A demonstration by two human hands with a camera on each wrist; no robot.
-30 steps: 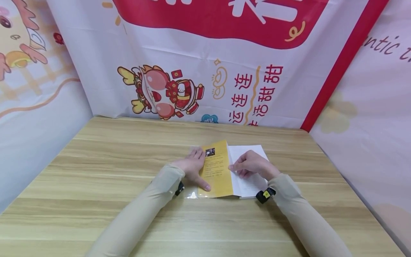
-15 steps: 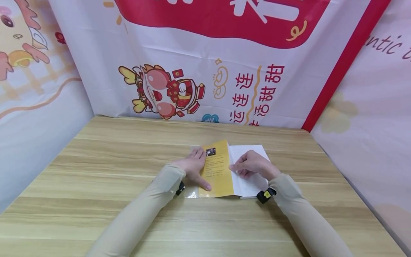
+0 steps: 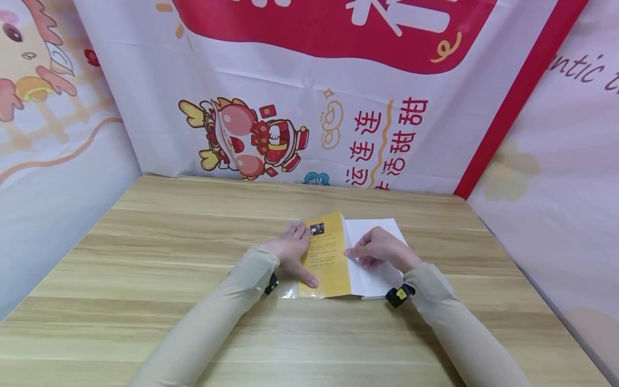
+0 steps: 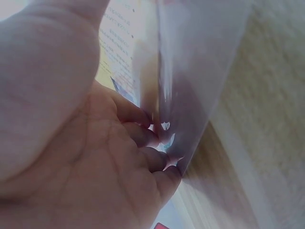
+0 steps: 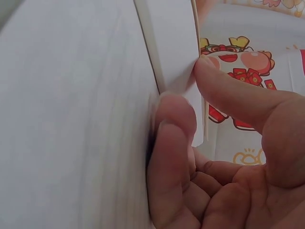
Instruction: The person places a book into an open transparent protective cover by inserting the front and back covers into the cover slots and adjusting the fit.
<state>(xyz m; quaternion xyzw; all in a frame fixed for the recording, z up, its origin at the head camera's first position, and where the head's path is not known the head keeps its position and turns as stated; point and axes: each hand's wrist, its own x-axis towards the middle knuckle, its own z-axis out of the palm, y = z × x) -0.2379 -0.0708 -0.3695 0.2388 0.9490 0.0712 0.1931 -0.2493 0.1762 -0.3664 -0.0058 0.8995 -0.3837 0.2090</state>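
A book lies open near the middle of the table, its yellow cover flap (image 3: 330, 255) to the left and white pages (image 3: 374, 228) to the right. Clear plastic film (image 3: 288, 292) extends past the flap's left edge; the left wrist view shows this film (image 4: 200, 57) beside the fingertips. My left hand (image 3: 292, 253) rests on the flap and film, fingers extended, thumb spread across the yellow. My right hand (image 3: 382, 248) pinches the raised edge of the cover. In the right wrist view, the thumb is on one side of the cover (image 5: 174, 43), curled fingers between it and the pages (image 5: 71, 119).
The wood-grain table (image 3: 169, 322) extends around the book on all sides. A white and red printed cloth (image 3: 290, 70) hangs behind the table's far edge, with further printed cloths at left (image 3: 63, 145) and right (image 3: 546, 215).
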